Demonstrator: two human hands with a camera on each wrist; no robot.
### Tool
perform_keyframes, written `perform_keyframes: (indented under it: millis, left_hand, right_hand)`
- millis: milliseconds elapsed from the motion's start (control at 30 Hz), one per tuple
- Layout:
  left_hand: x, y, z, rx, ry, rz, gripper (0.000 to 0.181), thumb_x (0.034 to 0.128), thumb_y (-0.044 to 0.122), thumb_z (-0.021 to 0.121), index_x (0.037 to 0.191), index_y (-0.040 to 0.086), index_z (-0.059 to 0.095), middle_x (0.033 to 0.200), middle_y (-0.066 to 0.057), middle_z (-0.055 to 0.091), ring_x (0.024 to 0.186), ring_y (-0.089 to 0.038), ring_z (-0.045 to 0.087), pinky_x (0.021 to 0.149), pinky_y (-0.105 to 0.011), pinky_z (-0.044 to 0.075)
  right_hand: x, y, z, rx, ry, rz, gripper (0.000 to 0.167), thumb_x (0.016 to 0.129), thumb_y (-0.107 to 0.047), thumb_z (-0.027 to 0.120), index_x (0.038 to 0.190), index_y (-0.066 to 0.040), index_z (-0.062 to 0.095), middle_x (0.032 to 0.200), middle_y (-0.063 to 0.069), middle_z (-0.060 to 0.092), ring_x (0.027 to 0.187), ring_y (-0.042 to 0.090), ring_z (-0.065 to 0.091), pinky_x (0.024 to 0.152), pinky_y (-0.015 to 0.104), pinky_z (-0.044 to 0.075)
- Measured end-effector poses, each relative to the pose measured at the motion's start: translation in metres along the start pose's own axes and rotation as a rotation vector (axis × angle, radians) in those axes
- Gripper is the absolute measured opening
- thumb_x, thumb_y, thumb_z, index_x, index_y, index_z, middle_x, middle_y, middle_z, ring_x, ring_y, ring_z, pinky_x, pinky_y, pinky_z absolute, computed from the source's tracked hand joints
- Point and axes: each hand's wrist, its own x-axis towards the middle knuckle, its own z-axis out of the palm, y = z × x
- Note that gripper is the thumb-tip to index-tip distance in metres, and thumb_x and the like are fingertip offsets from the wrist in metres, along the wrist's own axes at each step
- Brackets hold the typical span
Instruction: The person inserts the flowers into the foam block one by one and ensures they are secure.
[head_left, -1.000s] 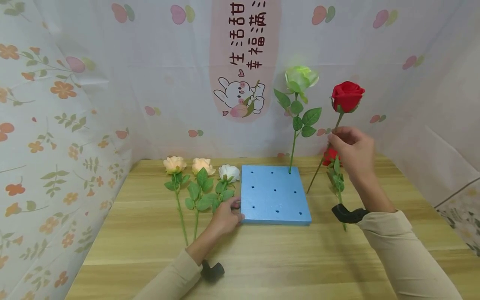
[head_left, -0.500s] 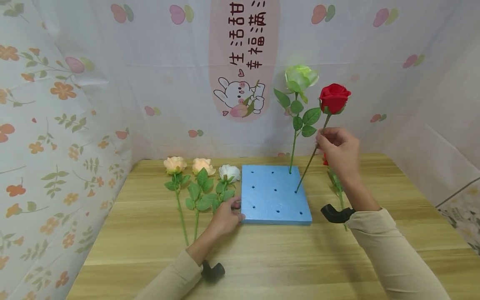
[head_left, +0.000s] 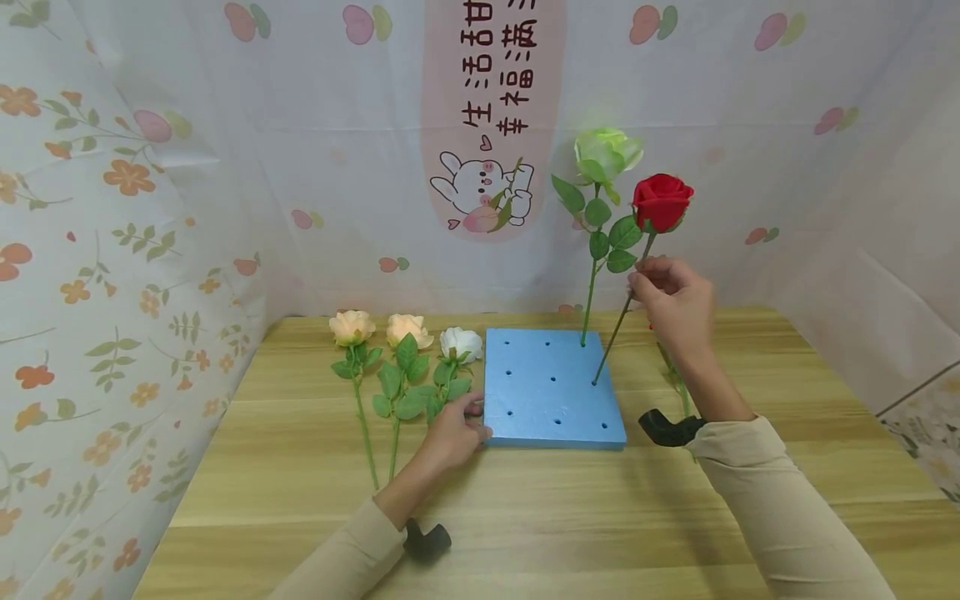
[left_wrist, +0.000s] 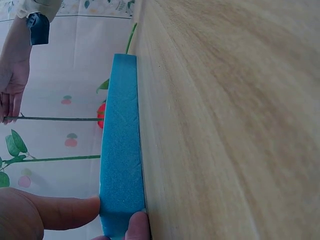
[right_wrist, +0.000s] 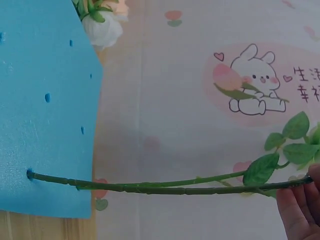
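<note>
My right hand (head_left: pixel 678 304) pinches the thin stem of a red rose (head_left: pixel 663 202), which leans a little to the right. The stem's lower end sits in a hole at the right side of the blue foam board (head_left: pixel 536 400); the right wrist view shows this stem (right_wrist: pixel 165 190) entering it. My left hand (head_left: pixel 453 433) holds the board's front left edge, thumb and fingers against it in the left wrist view. Behind the red rose, a pale green rose (head_left: pixel 606 154) stands upright in the board's back right hole.
Left of the board lie two peach roses (head_left: pixel 351 328) and a white rose (head_left: pixel 461 344) on the wooden table (head_left: pixel 540 525). Another flower with a green stem (head_left: pixel 681 392) lies to the right, partly hidden by my right arm. A printed curtain (head_left: pixel 337 150) hangs behind.
My right hand has moved left and brought the red rose's stem from beside the board into a hole. The left hand has stayed at the board's edge.
</note>
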Motion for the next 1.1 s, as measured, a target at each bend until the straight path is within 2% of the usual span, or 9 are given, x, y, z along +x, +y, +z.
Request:
perform_keyframes:
  millis: [300,767,1100]
  left_hand:
    - [0.0,-0.0005,0.0005,0.01,0.009,0.001,0.06,0.084,-0.003,0.065,0.141,-0.002,0.046,0.122,-0.021,0.056,0.094,-0.025,0.064,0.072,-0.029,0.058]
    - [-0.0011,-0.0002,0.0005,0.036,-0.001,0.009,0.059,0.0851,-0.001,0.064,0.141,-0.001,0.045,0.122,-0.019,0.056,0.093,-0.023,0.063,0.072,-0.03,0.056]
    - [0.0002,-0.0002,0.001,0.05,0.017,-0.007,0.06,0.0846,-0.001,0.065,0.142,0.001,0.046,0.122,-0.018,0.057,0.092,-0.022,0.062,0.072,-0.029,0.056]
  right_hand:
    - [-0.0038,0.0024,0.0042,-0.012,0.007,-0.012,0.02,0.088,-0.009,0.068,0.101,0.005,0.067,0.089,-0.003,0.07,0.073,0.004,0.066,0.067,0.012,0.054]
    - [-0.0084,0.0075,0.0042,-0.085,-0.044,0.048,0.027,0.092,-0.021,0.066,0.108,0.0,0.068,0.091,-0.002,0.069,0.079,0.008,0.067,0.072,0.012,0.053]
    - [-0.0081,0.0074,0.0037,-0.115,-0.062,0.067,0.029,0.093,-0.022,0.065,0.111,0.0,0.067,0.098,0.01,0.07,0.079,0.006,0.067,0.073,0.011,0.053]
